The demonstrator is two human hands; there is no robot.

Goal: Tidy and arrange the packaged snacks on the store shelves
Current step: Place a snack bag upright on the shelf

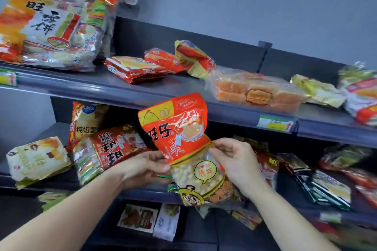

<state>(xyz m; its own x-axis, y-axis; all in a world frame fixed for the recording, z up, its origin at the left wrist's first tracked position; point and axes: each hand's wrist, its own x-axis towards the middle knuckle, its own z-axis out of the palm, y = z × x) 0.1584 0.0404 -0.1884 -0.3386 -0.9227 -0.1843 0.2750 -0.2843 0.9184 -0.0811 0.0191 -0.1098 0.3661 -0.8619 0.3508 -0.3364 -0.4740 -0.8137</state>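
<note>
Shop, dark shelving (pixel 81 85), packaged snacks (pixel 138 69), likely price labels (pixel 275 123)

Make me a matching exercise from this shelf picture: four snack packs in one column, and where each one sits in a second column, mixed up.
Column one
1. red pouch with a clear window
2. big rice cracker bag
3. clear pack of orange cakes
4. pale cream bag

Column two
A. left end of the lower shelf, tilted
B. upper shelf, right of the middle, lying flat
C. gripped by the left hand and right hand, in front of the shelves
D. far left of the upper shelf, standing up

Pairs: 1-C, 2-D, 3-B, 4-A
</note>
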